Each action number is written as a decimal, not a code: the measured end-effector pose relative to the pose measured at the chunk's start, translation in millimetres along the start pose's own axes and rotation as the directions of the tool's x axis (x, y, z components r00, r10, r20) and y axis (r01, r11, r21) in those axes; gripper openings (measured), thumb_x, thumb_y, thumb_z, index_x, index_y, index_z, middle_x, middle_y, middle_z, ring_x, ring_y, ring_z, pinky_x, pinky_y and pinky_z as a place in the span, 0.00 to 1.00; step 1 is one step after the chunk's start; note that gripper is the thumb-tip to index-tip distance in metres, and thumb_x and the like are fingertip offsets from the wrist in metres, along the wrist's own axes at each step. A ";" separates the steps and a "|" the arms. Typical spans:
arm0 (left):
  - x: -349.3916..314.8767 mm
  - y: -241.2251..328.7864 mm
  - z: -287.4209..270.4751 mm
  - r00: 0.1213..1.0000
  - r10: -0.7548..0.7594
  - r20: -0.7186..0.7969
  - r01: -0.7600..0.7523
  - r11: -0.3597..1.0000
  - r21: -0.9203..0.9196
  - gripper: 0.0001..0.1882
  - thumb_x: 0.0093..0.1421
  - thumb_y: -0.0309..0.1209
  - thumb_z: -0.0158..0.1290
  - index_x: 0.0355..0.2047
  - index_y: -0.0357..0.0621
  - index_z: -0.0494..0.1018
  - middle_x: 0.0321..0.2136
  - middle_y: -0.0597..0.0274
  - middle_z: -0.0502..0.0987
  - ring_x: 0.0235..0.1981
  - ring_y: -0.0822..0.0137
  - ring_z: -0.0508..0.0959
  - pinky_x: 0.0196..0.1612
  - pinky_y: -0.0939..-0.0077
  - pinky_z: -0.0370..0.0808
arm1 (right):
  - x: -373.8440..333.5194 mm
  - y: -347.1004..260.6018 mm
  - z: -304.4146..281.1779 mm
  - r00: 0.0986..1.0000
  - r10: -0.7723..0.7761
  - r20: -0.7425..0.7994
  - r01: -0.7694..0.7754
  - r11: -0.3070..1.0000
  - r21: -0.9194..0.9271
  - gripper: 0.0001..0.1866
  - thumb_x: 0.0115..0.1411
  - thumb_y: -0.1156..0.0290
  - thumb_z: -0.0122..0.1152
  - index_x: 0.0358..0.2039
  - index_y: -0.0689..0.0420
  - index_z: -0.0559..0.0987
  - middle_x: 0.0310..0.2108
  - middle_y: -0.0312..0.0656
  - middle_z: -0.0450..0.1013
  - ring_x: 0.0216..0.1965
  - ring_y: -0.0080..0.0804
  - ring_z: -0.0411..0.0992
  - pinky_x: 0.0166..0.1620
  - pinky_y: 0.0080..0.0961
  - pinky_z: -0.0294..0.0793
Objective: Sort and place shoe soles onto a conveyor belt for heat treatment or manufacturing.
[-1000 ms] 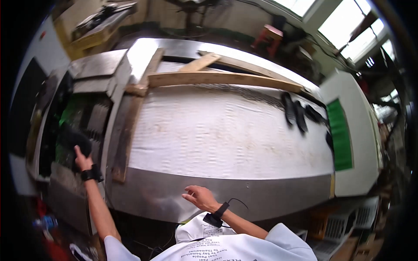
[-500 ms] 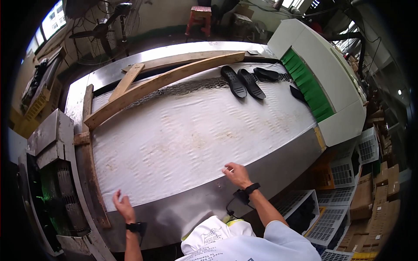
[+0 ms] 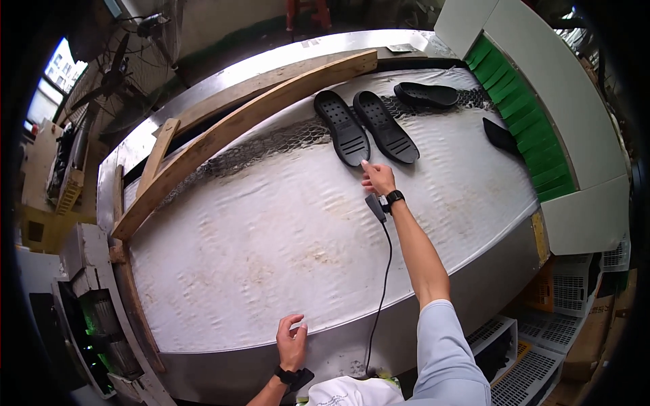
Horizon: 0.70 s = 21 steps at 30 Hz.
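Small pale rectangular label point(image 3: 402, 48) on metal rim at far end of surface, well beyond right grip point(image 3: 378, 178), past black soles. Brown cardboard boxes point(image 3: 596, 338) stacked on floor, far right of that grip.

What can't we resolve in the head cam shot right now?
- Right hand: fingertips reach toward the pair of black soles; contact cannot be told, too small.
- Black sole at the green curtain: its far end is hidden under the strips.
- Left hand: rests at the belt edge; palm hidden by its own back.
- Cable: lower end hidden behind the shirt.
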State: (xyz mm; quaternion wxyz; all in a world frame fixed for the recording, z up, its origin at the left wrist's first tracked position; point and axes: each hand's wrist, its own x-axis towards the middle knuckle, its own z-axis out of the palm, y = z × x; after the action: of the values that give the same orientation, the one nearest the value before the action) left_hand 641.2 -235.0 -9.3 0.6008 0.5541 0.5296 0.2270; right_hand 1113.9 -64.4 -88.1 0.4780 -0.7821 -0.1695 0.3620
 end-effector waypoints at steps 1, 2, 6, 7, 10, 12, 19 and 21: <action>4.0 2.5 -0.1 1.000 -0.019 -0.022 0.020 0.999 0.035 0.12 0.63 0.21 0.54 0.47 0.35 0.75 0.47 0.60 0.74 0.44 0.72 0.77 0.44 0.79 0.77 | 7.2 -6.3 20.6 1.000 0.007 -0.013 -0.007 1.000 0.008 0.27 0.61 0.46 0.66 0.33 0.63 0.79 0.28 0.41 0.79 0.23 0.28 0.80 0.21 0.23 0.77; 10.8 3.0 -3.2 0.999 -0.023 -0.048 0.026 0.997 0.067 0.12 0.63 0.21 0.54 0.47 0.35 0.75 0.47 0.60 0.74 0.44 0.72 0.77 0.44 0.79 0.77 | 7.8 -18.8 43.2 1.000 0.012 -0.026 -0.011 1.000 0.019 0.26 0.61 0.48 0.66 0.33 0.65 0.78 0.28 0.42 0.79 0.22 0.28 0.80 0.21 0.23 0.77; 42.1 11.9 12.7 0.999 -0.034 -0.010 0.035 0.994 0.106 0.13 0.63 0.22 0.54 0.48 0.35 0.75 0.49 0.57 0.74 0.47 0.68 0.77 0.46 0.75 0.78 | 10.6 -18.1 52.7 0.975 -0.068 -0.210 0.105 0.980 0.170 0.20 0.57 0.60 0.69 0.26 0.66 0.75 0.22 0.46 0.77 0.18 0.34 0.79 0.21 0.29 0.78; 53.1 19.8 13.1 0.999 -0.036 -0.010 0.037 0.992 0.121 0.13 0.63 0.22 0.54 0.48 0.36 0.75 0.49 0.55 0.74 0.49 0.65 0.77 0.47 0.73 0.79 | 0.7 -18.8 51.9 0.981 -0.083 -0.174 0.116 0.976 0.186 0.20 0.57 0.60 0.68 0.26 0.66 0.75 0.22 0.46 0.77 0.17 0.34 0.78 0.21 0.30 0.77; 90.8 52.2 20.8 0.971 0.238 -0.009 -0.229 0.943 0.241 0.27 0.60 0.22 0.58 0.60 0.39 0.67 0.57 0.51 0.68 0.58 0.57 0.71 0.53 0.66 0.76 | -57.5 -11.8 28.6 0.996 -0.078 0.042 0.062 0.951 0.302 0.17 0.57 0.61 0.68 0.27 0.63 0.76 0.20 0.39 0.74 0.15 0.27 0.73 0.21 0.25 0.72; 109.4 87.8 37.3 0.945 0.327 -0.018 -0.302 0.890 0.343 0.38 0.54 0.22 0.63 0.65 0.42 0.62 0.63 0.50 0.63 0.65 0.52 0.64 0.64 0.56 0.67 | -125.3 -19.5 -13.5 0.973 -0.040 0.226 -0.012 0.974 0.224 0.13 0.59 0.65 0.66 0.28 0.62 0.77 0.20 0.37 0.74 0.16 0.23 0.72 0.21 0.22 0.72; 130.8 69.1 48.8 0.744 0.611 0.269 -0.606 0.447 0.658 0.41 0.38 0.17 0.66 0.57 0.49 0.70 0.58 0.54 0.72 0.63 0.51 0.67 0.68 0.50 0.58 | -246.4 -57.5 -84.0 0.657 0.210 0.724 -0.310 0.951 0.006 0.14 0.67 0.64 0.62 0.43 0.64 0.78 0.27 0.37 0.78 0.23 0.24 0.78 0.27 0.19 0.78; 127.7 59.0 43.1 0.809 0.559 0.182 -0.562 0.645 0.518 0.33 0.38 0.15 0.65 0.49 0.46 0.74 0.48 0.57 0.79 0.54 0.53 0.75 0.63 0.57 0.66 | -201.7 -62.2 -93.5 0.686 0.110 0.720 -0.214 0.975 0.055 0.17 0.69 0.63 0.60 0.50 0.62 0.78 0.37 0.39 0.80 0.30 0.26 0.80 0.33 0.23 0.80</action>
State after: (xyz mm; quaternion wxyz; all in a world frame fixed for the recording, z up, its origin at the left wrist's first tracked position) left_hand 740.9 -126.8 -12.5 0.3177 0.8387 0.3726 0.2384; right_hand 1049.8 -215.9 73.8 0.3928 -0.5590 -0.2466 0.6873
